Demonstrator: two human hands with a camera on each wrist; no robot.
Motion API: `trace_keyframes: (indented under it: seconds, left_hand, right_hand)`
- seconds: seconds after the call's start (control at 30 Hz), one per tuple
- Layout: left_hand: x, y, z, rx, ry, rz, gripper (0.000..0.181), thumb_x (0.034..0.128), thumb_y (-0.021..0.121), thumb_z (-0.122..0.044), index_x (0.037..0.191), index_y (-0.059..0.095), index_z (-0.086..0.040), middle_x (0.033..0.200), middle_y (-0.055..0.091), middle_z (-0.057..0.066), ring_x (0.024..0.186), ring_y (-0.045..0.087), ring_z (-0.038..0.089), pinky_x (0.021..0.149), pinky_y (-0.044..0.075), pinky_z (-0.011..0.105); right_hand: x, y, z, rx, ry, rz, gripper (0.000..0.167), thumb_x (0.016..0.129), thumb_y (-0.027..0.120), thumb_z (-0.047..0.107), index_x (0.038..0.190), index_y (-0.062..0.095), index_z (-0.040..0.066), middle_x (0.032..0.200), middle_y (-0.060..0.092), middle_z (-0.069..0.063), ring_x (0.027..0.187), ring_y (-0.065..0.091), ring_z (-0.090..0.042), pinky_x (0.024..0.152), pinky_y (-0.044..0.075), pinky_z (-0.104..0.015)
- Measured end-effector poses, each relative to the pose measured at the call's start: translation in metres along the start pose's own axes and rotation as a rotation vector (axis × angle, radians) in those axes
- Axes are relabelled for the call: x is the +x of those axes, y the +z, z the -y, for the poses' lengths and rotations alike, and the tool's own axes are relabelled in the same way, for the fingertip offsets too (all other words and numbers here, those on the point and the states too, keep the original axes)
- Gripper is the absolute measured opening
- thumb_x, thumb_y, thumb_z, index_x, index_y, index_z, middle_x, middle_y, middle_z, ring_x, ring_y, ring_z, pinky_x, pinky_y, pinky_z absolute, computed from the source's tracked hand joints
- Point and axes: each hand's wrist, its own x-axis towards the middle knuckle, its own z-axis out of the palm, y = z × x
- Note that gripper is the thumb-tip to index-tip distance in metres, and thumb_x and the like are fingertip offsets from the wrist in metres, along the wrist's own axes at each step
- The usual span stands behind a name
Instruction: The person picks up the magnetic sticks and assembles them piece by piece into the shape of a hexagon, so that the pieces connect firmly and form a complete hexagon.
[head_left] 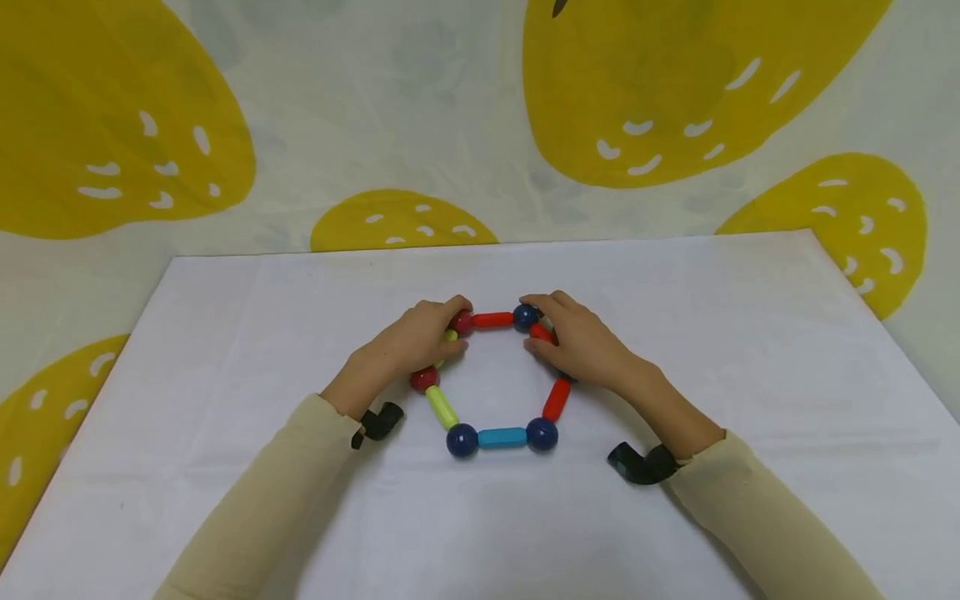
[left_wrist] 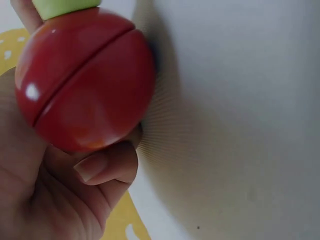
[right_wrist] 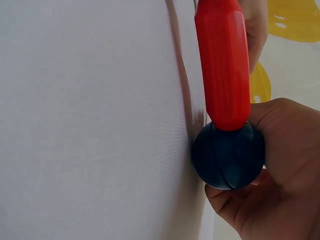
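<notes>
A six-sided ring of toy building balls and rods lies on the table, with a light blue rod (head_left: 502, 437) at its near side. On the ring's left side my left hand (head_left: 420, 335) grips around a yellow-green rod (head_left: 442, 407) section, its fingertips by the far red ball (head_left: 462, 323). The nearer red ball (left_wrist: 90, 80) fills the left wrist view, a curled finger beside it. Across the ring, my right hand (head_left: 581, 337) holds the right side, fingers at the far navy ball (head_left: 526, 317) and over a red rod (head_left: 542, 333). A navy ball (right_wrist: 228, 155) beneath that palm is mostly hidden from above.
White cloth covers the table (head_left: 225, 333), whose far edge meets a wall hanging (head_left: 360, 108) with yellow fruit shapes. Dark curved pieces (head_left: 642, 463) sit at both wrists. Two navy balls (head_left: 462, 440) form the ring's near corners.
</notes>
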Motion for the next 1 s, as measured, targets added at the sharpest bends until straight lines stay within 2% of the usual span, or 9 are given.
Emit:
trace_keyframes:
  seconds: [0.43, 0.67, 0.77, 0.9, 1.0]
  left_hand:
    - [-0.001, 0.002, 0.005, -0.022, -0.028, -0.074, 0.050, 0.0902, 0.066, -0.021, 0.135, 0.045, -0.013, 0.108, 0.061, 0.008, 0.094, 0.055, 0.022, 0.085, 0.049, 0.035]
    - [-0.001, 0.001, 0.002, -0.025, -0.054, -0.074, 0.054, 0.0904, 0.067, -0.025, 0.137, 0.043, -0.013, 0.112, 0.061, 0.009, 0.096, 0.055, 0.023, 0.087, 0.049, 0.037]
    - [-0.004, 0.001, 0.000, 0.008, -0.074, -0.072, 0.062, 0.0886, 0.069, -0.031, 0.141, 0.039, -0.015, 0.115, 0.061, 0.010, 0.095, 0.057, 0.023, 0.084, 0.050, 0.037]
    - [-0.014, 0.001, -0.004, 0.106, -0.123, -0.049, 0.079, 0.0848, 0.072, -0.039, 0.148, 0.030, -0.017, 0.119, 0.060, 0.013, 0.086, 0.058, 0.024, 0.076, 0.052, 0.037]
    - [-0.022, 0.002, -0.008, 0.125, -0.143, -0.019, 0.086, 0.0845, 0.072, -0.039, 0.151, 0.023, -0.016, 0.109, 0.061, 0.014, 0.077, 0.057, 0.024, 0.068, 0.051, 0.034]
  right_hand:
    - [0.004, 0.001, 0.003, -0.015, 0.003, 0.032, 0.060, 0.090, 0.068, 0.023, 0.141, 0.042, 0.008, 0.124, 0.050, -0.013, 0.098, 0.055, -0.026, 0.087, 0.050, -0.043]
    - [0.004, 0.000, 0.004, -0.010, 0.008, 0.026, 0.059, 0.089, 0.069, 0.022, 0.141, 0.043, 0.009, 0.123, 0.051, -0.014, 0.098, 0.055, -0.026, 0.086, 0.050, -0.043]
    - [0.004, 0.001, 0.003, -0.010, 0.009, 0.025, 0.059, 0.089, 0.068, 0.022, 0.141, 0.044, 0.008, 0.125, 0.051, -0.015, 0.102, 0.055, -0.027, 0.088, 0.049, -0.045]
    - [0.003, 0.002, 0.002, -0.004, 0.009, 0.026, 0.058, 0.089, 0.068, 0.022, 0.141, 0.044, 0.008, 0.124, 0.052, -0.015, 0.102, 0.054, -0.028, 0.088, 0.049, -0.045]
    - [0.000, 0.002, 0.001, -0.005, 0.011, 0.019, 0.058, 0.089, 0.068, 0.022, 0.140, 0.044, 0.007, 0.122, 0.053, -0.015, 0.100, 0.055, -0.027, 0.086, 0.050, -0.044]
